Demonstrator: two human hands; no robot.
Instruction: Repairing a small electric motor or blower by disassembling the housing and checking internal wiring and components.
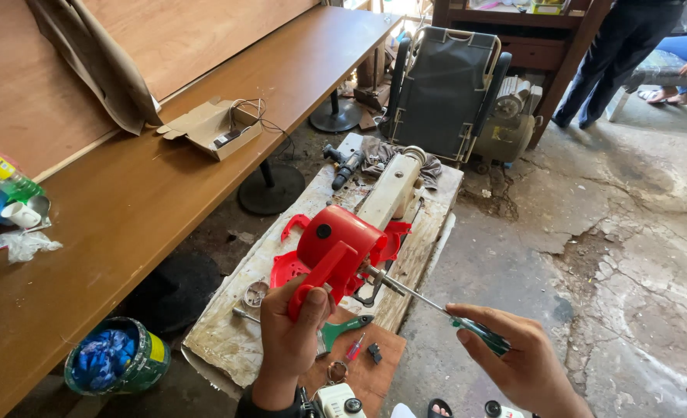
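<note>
Disassembly appears partway: left hand (291,329) has its fingers clenched round the red power tool (334,249) handle above the worn board (227,340); right hand (517,354), fingers grasping the screwdriver (428,303), holds its tip at the housing. Loose red cover (289,267) lies beside the tool.

Both hands are bare, without gloves or rings. The left hand (291,334), nearest the red tool housing (336,249), ends in a dark cuff at the wrist; the right hand (523,358) shows no sleeve.

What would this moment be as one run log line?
left hand: grips red tool housing | right hand: holds screwdriver, tip at housing
</note>
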